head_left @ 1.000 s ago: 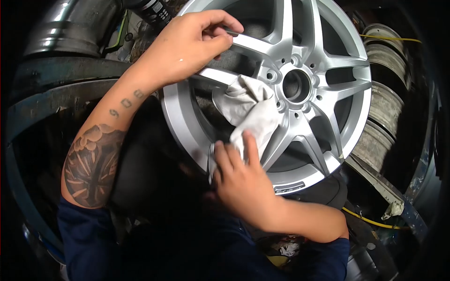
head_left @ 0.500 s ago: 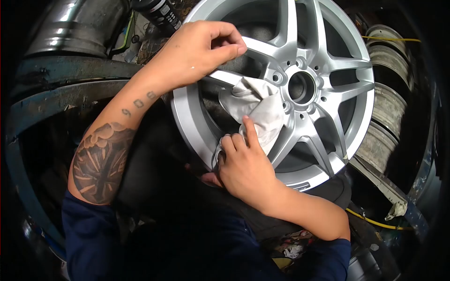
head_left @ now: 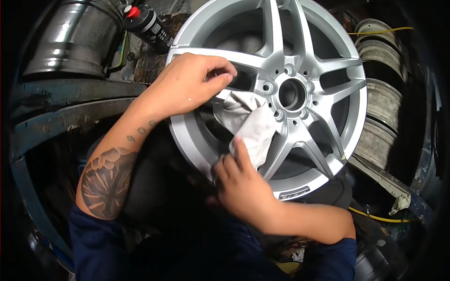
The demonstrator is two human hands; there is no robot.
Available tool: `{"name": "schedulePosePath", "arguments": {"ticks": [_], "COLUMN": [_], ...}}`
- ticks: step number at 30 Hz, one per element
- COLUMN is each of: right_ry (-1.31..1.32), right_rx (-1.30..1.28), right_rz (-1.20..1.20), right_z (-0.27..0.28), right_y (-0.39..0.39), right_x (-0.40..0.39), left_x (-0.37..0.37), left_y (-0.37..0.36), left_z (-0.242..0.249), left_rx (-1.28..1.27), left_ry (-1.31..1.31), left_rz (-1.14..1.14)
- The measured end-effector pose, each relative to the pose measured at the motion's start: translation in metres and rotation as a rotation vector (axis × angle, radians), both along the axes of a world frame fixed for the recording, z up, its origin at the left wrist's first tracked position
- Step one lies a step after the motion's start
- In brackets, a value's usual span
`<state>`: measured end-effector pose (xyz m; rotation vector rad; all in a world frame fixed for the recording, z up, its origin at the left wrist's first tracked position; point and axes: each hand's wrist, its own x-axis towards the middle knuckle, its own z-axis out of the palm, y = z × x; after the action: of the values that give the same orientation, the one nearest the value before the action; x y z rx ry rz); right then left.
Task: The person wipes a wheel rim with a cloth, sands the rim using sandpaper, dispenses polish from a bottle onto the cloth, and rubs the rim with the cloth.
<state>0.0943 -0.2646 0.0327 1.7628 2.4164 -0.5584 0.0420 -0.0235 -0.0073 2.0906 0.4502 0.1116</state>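
A silver wheel (head_left: 296, 136) lies face up in front of the person, tilted a little, its rim running past the top edge of the view. White cloth (head_left: 253, 124) sits bunched on the wheel, just left of the hub hole (head_left: 291, 92), covering parts of the nearby spokes (head_left: 276, 154) and of the dark gap beside them. The right hand (head_left: 246, 189) is at the near edge of the wheel, its grip clenched around the lower end of the cloth; the index finger (head_left: 241, 152) lies stretched along the fabric while the other fingers curl, slightly blurred. The left hand (head_left: 192, 82) is over the far-left part of the wheel, palm down, above the spokes there, with thumb and index finger bent towards each other; whether its grip pinches anything, or rests on the metal, I cannot make out. A tattoo (head_left: 110, 185) covers much of the left forearm, and both arms come out of dark blue sleeves (head_left: 96, 243). A label (head_left: 295, 192) shows on the near rim, just right of the right wrist. Beyond the left hand, a black bottle (head_left: 151, 30) with a red cap (head_left: 133, 12) leans beside the wheel, and a shiny metal barrel (head_left: 77, 40) is farther left, behind a worn blue beam (head_left: 75, 93). To the right of the wheel, dull rims (head_left: 384, 98) stand in a row, a yellow cable (head_left: 382, 31) crossing near the farthest one. A pale rail (head_left: 375, 175) slants below them, with a crumpled scrap (head_left: 401, 203) at its end.
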Motion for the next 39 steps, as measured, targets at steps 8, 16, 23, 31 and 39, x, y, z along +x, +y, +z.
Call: {"name": "schedulePosePath", "arguments": {"ticks": [8, 16, 23, 31, 39], "right_ry": [0.014, 0.042, -0.136, -0.039, -0.079], "right_rx": [-0.037, -0.014, 0.112, 0.055, 0.147], "right_rz": [0.071, 0.182, 0.253, 0.176, 0.187], "right_z": [0.019, 0.017, 0.004, 0.012, 0.008], "right_y": [0.003, 0.007, -0.006, 0.0, -0.008], "right_x": [0.012, 0.017, 0.006, 0.012, 0.005], "left_x": [-0.002, -0.002, -0.002, -0.003, -0.012], "left_y": [-0.001, -0.003, -0.005, -0.005, 0.019], "left_z": [0.002, 0.01, 0.01, 0.01, 0.023], "left_rx": [0.049, 0.012, 0.01, 0.077, -0.15], "left_ry": [0.011, 0.087, 0.103, 0.066, 0.137], "left_rz": [-0.042, -0.042, -0.054, -0.099, -0.178]}}
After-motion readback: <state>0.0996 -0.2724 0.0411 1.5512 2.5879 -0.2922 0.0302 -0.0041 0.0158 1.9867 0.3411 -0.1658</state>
